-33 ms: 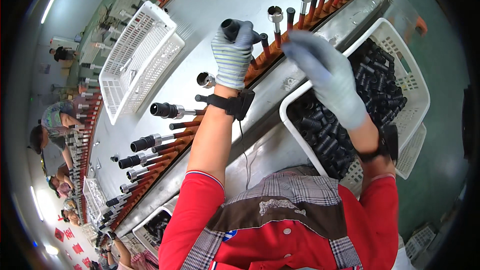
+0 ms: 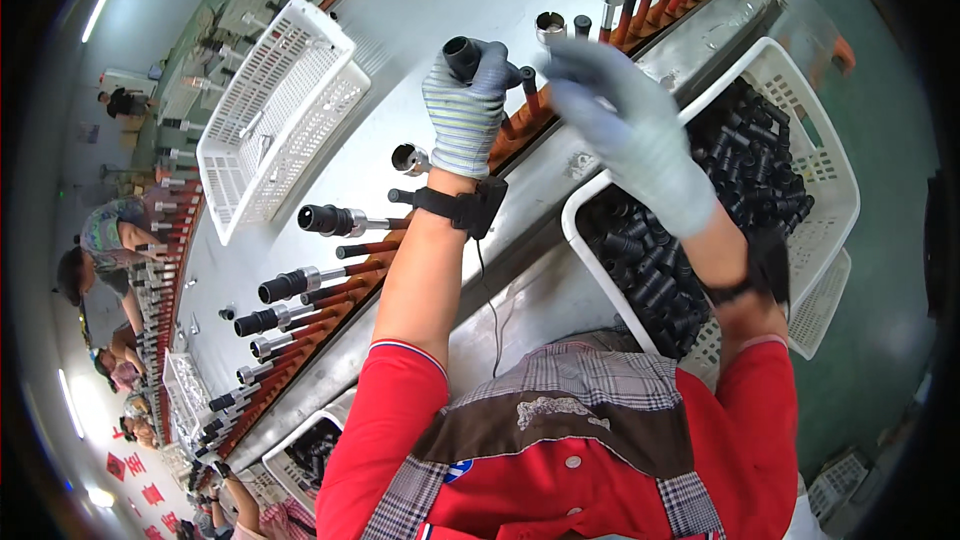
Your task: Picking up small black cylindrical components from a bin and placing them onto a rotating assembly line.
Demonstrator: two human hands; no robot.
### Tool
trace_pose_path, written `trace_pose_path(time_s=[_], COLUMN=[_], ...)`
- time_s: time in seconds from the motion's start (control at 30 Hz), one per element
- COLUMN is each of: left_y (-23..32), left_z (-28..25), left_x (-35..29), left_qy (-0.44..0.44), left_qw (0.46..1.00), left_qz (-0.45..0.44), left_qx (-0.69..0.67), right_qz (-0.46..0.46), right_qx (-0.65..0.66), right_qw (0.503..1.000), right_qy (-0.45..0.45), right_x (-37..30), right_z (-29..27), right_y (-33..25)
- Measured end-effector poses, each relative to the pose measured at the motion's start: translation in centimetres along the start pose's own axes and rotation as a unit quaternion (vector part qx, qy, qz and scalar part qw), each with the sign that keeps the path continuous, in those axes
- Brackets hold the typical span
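My left hand (image 2: 465,105), in a striped grey glove, is closed around a black tubular plastic fitting (image 2: 461,57), its open end pointing up and left. Beside its fingers stands a dark-capped red rod (image 2: 531,90) in the row along the table edge. My right hand (image 2: 625,130), also gloved, hovers over that edge just right of the left hand. Motion smears its fingers, so what they hold, if anything, cannot be made out. Just beyond them is a round metal socket (image 2: 550,28); another metal socket (image 2: 409,157) lies beside my left wrist.
Close to my right forearm, a white basket (image 2: 850,195) holds a heap of black fittings (image 2: 745,170). Black fittings on metal holders (image 2: 335,220) line the rail at left. A white perforated basket (image 2: 215,155) rests on the metal table (image 2: 385,100). Other people work at far left.
My right hand has shifted slightly to the left and upward along the row, toward my left hand. The left hand keeps its hold on the black fitting.
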State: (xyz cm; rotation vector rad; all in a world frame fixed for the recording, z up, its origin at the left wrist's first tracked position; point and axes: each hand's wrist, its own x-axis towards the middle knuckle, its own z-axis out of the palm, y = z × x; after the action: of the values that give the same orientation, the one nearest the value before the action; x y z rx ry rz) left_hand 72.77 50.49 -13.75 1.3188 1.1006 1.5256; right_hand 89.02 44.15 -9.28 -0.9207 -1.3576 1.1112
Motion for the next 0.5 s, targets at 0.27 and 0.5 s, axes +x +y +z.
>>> trace_pose_path(time_s=[0.27,0.5], left_y=[0.1,-1.8], left_z=[-4.8,-11.7], left_x=[-3.2,-5.0], left_qy=[0.165,0.166], left_qw=[0.950,0.980], left_qz=[-0.015,0.052], left_qx=[-0.267,-0.101], right_qz=[-0.285,-0.260], right_qx=[-0.297,-0.175], right_qw=[0.911,0.948], right_qy=[0.008,-0.052], right_x=[5.0,3.2], right_z=[13.9,19.4], right_y=[4.7,6.2])
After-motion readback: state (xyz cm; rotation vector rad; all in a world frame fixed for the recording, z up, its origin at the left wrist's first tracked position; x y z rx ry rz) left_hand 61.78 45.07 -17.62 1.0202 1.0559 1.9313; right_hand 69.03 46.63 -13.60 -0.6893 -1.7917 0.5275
